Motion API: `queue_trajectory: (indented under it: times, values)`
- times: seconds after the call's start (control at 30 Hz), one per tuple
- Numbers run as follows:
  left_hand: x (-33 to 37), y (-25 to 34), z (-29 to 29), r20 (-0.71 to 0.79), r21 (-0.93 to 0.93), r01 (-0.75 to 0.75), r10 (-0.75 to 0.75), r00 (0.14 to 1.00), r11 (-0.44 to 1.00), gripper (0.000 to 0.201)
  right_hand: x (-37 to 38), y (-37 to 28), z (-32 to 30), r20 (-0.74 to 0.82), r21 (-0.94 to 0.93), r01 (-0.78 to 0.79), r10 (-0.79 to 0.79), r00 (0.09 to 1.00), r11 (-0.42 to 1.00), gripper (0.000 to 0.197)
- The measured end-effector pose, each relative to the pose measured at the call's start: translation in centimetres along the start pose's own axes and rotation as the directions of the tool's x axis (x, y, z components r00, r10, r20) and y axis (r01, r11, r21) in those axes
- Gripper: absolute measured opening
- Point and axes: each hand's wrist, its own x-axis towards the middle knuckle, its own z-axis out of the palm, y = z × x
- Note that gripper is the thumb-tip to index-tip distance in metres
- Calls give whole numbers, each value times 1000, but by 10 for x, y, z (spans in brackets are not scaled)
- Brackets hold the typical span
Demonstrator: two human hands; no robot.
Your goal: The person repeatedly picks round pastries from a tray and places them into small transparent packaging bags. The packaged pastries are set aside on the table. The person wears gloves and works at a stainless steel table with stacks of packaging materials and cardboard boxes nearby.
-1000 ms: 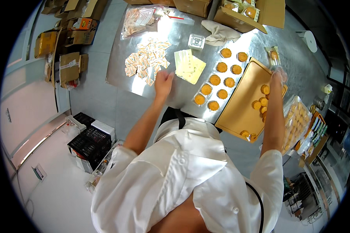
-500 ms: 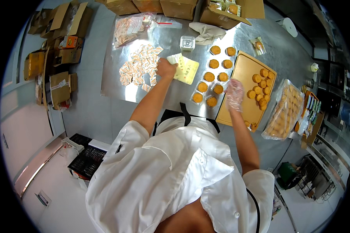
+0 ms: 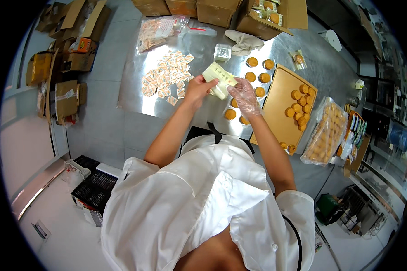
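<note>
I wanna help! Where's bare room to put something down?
Bare steel table, right of the wrapped cake. Also the tan tray, left of its clustered cakes. Crowded: around the right hand, beside the rows of cakes, and the far edge, with brown boxes.

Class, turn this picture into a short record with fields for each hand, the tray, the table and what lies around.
Left hand: bare, gripping pale yellow packaging
Right hand: gloved in clear plastic, at the packaging's right edge
Tray: tan, with round cakes toward its right side
Table: metal, shiny
Left of packaging: scattered orange-and-white sachets
Far edge: cardboard boxes
</note>
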Motion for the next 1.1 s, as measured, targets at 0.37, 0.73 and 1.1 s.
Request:
queue_trajectory:
  times: [0.37,0.73,1.1]
  values:
    - [-25,-5,13,-154,-387,-92,34,988,917,27,-26,-48,3,-35,313,-103,120,992,944,18]
    - [-77,36,41,-328,-86,-454,405,854,887,27,-61,-91,4,-105,197,159,-140,984,967,22]
    - [-86,39,47,-107,-206,-431,417,902,879,29,-42,-99,-3,-55,241,-78,94,994,967,22]
